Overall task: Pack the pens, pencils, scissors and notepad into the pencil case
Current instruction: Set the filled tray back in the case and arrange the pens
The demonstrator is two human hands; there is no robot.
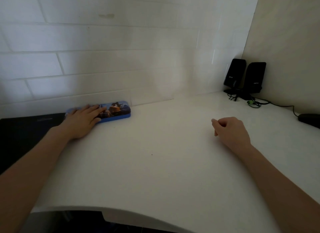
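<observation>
closed pencil case [117,111] under flat left hand [83,120]

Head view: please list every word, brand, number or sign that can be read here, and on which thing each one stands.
No text here can be read.
Left speaker: a small light mark low on the front, too blurred to read.
Right speaker: the same kind of mark, too blurred to read.
Pencil case: a colourful picture on the closed lid, no legible words; the left hand covers part of it.
Dark mat: a faint mark near its far edge, unreadable.
</observation>
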